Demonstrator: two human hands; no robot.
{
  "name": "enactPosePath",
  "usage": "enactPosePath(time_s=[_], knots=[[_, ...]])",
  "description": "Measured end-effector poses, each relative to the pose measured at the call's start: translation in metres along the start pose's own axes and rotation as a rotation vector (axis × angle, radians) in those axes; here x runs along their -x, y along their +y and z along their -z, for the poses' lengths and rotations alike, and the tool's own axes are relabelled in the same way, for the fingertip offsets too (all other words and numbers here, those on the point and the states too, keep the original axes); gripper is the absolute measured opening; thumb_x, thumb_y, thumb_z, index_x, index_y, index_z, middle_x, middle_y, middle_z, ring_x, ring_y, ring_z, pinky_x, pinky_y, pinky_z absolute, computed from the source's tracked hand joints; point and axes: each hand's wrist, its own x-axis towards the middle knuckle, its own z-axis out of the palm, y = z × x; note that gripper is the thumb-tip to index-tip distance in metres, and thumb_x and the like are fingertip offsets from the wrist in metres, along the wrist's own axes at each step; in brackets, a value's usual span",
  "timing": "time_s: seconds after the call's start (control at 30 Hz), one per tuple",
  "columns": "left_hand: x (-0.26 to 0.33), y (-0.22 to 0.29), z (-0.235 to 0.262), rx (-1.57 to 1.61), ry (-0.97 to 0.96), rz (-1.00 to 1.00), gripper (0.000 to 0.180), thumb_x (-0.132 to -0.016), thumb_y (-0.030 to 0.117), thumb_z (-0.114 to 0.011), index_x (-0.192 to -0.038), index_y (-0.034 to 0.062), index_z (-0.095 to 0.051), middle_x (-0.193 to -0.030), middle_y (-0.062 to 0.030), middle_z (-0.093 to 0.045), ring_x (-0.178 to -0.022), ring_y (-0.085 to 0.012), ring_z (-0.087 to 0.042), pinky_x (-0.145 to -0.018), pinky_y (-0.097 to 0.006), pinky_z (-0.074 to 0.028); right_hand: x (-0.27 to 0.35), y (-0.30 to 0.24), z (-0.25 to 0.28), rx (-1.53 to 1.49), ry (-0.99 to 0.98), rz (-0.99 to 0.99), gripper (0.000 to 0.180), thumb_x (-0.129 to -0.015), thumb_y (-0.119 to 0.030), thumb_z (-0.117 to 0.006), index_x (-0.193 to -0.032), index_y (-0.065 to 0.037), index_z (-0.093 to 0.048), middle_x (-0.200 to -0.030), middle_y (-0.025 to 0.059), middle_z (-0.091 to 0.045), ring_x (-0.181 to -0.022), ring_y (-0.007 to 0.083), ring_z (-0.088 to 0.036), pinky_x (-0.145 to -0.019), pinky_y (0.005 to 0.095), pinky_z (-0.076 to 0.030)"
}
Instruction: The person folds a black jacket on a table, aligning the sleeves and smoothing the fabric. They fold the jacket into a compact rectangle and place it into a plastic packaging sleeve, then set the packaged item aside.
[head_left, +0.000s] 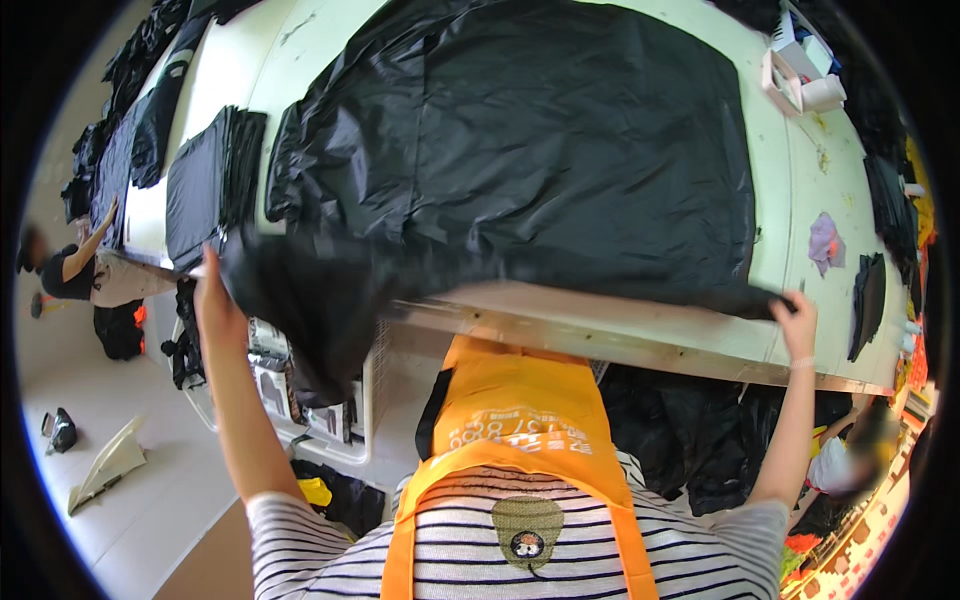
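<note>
A large black garment [560,150] of thin, slightly shiny cloth lies spread over the pale table, wrinkled, with a seam running down its left part. Its near edge is lifted between my two arms, stretched toward both sides. At the right end, my right hand [797,322] pinches a corner of the hem just above the table's front edge. My left hand [216,298] is closed at the left end, its fingers partly hidden by the cloth. A loose, blurred part of the garment hangs below the table edge beside my left forearm.
A stack of folded black pieces [205,190] sits left of the garment. Right lie a purple cloth scrap [826,245], a pink holder [782,84] and a white roll [823,95]. Under the table stands a white basket [372,400]. A co-worker [75,268] stands far left.
</note>
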Motion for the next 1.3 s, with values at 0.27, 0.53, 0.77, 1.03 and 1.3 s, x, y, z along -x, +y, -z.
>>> enactPosePath(time_s=[0.27, 0.53, 0.77, 1.03, 1.3], knots=[[-0.154, 0.017, -0.078, -1.129, 0.410, -0.492, 0.049, -0.093, 0.048, -0.047, -0.107, 0.0044, -0.066, -0.094, -0.0074, -0.069, -0.051, -0.0095, -0.052, -0.047, -0.025, -0.041, -0.200, 0.031, -0.011, -0.167, 0.339, -0.037, 0.068, -0.085, -0.041, -0.065, -0.137, -0.005, -0.040, -0.134, 0.0124, -0.048, -0.119, 0.0231, -0.046, -0.099, 0.0333, -0.036], [-0.154, -0.099, 0.047, -1.107, 0.132, -0.280, 0.045, -0.089, 0.022, -0.062, -0.128, 0.0009, -0.051, -0.121, -0.0173, -0.057, -0.114, -0.0237, -0.053, -0.099, -0.030, -0.036, -0.066, 0.131, -0.078, -0.603, 0.036, -0.373, 0.049, -0.092, -0.043, -0.054, -0.116, 0.000, -0.056, -0.115, 0.0071, -0.062, -0.107, 0.0187, -0.056, -0.086, 0.0269, -0.041], [-0.161, -0.096, 0.058, -1.318, 0.161, -0.318, 0.021, -0.084, 0.015, -0.065, -0.095, -0.0008, -0.055, -0.074, -0.0028, -0.053, -0.069, -0.0108, -0.049, -0.063, -0.026, -0.041, -0.081, -0.004, -0.065, 0.066, 0.249, -0.102, 0.043, -0.094, -0.037, -0.052, -0.107, 0.004, -0.053, -0.092, 0.0266, -0.061, -0.086, 0.0425, -0.057, -0.075, 0.0401, -0.046], [-0.125, -0.100, 0.074, -1.146, 0.277, -0.312, 0.029, -0.082, 0.013, -0.070, -0.102, -0.0052, -0.062, -0.078, -0.0039, -0.061, -0.065, -0.0099, -0.048, -0.060, -0.023, -0.041, -0.072, 0.006, -0.074, 0.088, 0.039, -0.219, 0.037, -0.091, -0.033, -0.057, -0.105, 0.002, -0.054, -0.096, 0.0244, -0.062, -0.090, 0.0423, -0.058, -0.077, 0.0414, -0.045], [-0.128, -0.108, 0.054, -1.504, 0.301, -0.372, 0.029, -0.079, 0.024, -0.070, -0.095, 0.0005, -0.063, -0.081, -0.0191, -0.064, -0.073, -0.0348, -0.061, -0.065, -0.037, -0.046, -0.049, -0.047, -0.141, 0.410, 0.655, -0.120, 0.048, -0.087, -0.025, -0.063, -0.126, -0.004, -0.047, -0.109, 0.0203, -0.059, -0.098, 0.0365, -0.057, -0.089, 0.0415, -0.044]])
